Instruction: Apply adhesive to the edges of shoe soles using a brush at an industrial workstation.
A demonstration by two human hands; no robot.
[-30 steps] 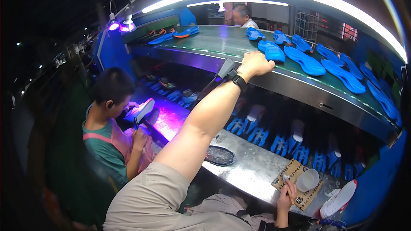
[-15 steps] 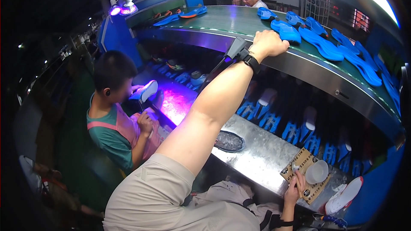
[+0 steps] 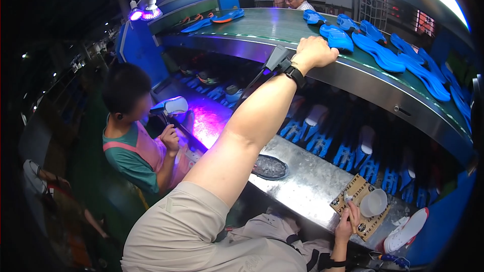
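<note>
My left arm stretches up to the conveyor. There my left hand (image 3: 316, 52) is closed at the belt's near edge, just beside a blue shoe sole (image 3: 336, 38). Its curled fingertips are hidden, so what they grip, if anything, does not show. More blue soles (image 3: 379, 51) lie on the belt to the right. Low on the right, my right hand (image 3: 345, 225) is closed round the wooden handle of a small brush (image 3: 352, 215). The brush's pale head is over a printed cardboard sheet (image 3: 372, 227), next to a translucent plastic cup (image 3: 373, 203).
A metal bench (image 3: 297, 184) runs below the conveyor (image 3: 275, 22), with a dark oval inset (image 3: 270, 166). A white shoe (image 3: 407, 230) stands at its right end. Blue racks (image 3: 343, 156) fill the shelf behind. At left, a co-worker (image 3: 136, 141) handles a shoe (image 3: 171, 106) near purple lamps (image 3: 151, 12).
My two hands have stayed nearly in place. The co-worker's head has shifted slightly left and down, and the shoe in front of that person has turned more level.
</note>
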